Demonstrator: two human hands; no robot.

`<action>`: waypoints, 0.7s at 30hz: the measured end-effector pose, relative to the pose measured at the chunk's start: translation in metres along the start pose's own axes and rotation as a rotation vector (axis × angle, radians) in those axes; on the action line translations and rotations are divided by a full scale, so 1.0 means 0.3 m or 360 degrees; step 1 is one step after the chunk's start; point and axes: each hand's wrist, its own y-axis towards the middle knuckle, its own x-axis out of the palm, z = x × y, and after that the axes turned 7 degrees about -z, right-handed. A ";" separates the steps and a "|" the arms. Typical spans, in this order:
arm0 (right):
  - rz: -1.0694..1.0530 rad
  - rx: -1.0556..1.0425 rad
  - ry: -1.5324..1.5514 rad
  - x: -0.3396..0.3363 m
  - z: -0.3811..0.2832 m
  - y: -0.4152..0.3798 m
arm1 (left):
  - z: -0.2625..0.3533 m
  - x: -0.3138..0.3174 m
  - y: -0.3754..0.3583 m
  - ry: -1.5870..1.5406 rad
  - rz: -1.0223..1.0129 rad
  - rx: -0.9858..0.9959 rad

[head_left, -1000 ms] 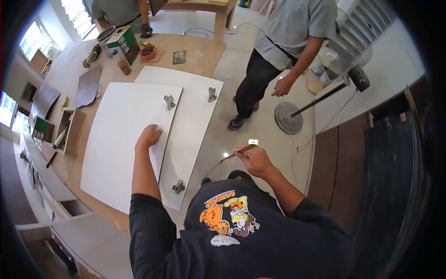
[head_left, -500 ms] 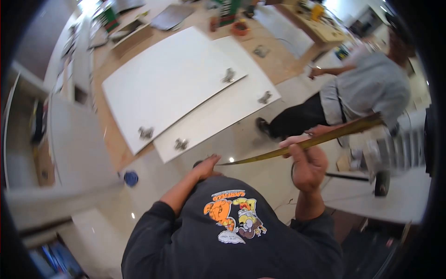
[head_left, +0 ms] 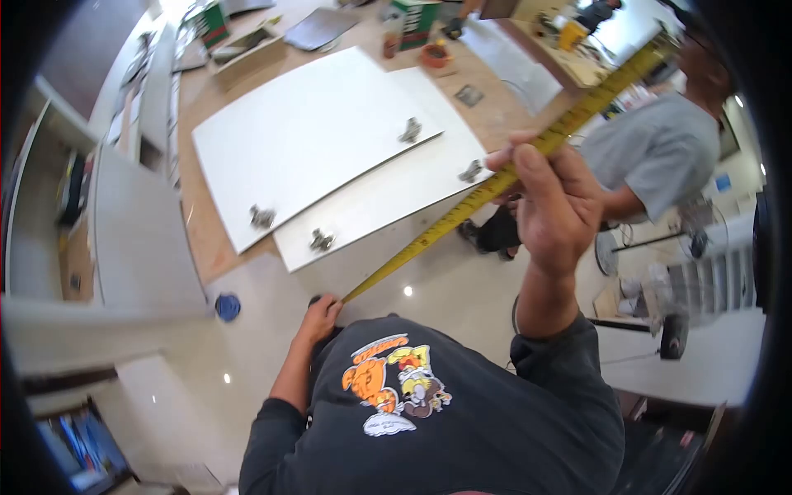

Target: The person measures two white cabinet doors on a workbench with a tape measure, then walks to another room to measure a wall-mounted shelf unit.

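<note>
A yellow tape measure blade stretches out in a slant between my two hands and runs on past the right one to the upper right. Low and close to my body, my left hand is closed at the blade's lower end, by a dark shape that is mostly hidden, perhaps the case. Raised higher, my right hand pinches the blade between thumb and fingers. Beyond the blade, two white panels overlap on a wooden worktable, with metal hinges fixed along their near edges.
At the right stands a co-worker in a grey shirt, close behind the blade. A blue round object lies on the shiny floor. Tins and an open wooden box sit on the worktable. White cabinets line the left.
My right hand has risen and swung the blade up to a steeper slant, its marked face now showing. My left hand has shifted left and slightly down. The co-worker has straightened up.
</note>
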 end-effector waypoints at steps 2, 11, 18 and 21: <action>0.0060 -0.0062 -0.0034 -0.007 0.011 0.043 | -0.023 -0.021 -0.001 -0.0107 0.0102 0.0171; 0.0325 -0.0039 0.0007 0.031 0.067 0.171 | -0.089 -0.329 -0.022 0.0063 -0.0012 0.0281; 0.0749 0.0164 -0.0215 -0.014 0.168 0.255 | -0.273 -0.457 -0.076 -0.0048 0.0323 0.0342; 0.1020 0.0468 -0.0195 -0.165 0.409 0.261 | -0.185 -0.566 -0.110 0.0255 0.0373 0.0549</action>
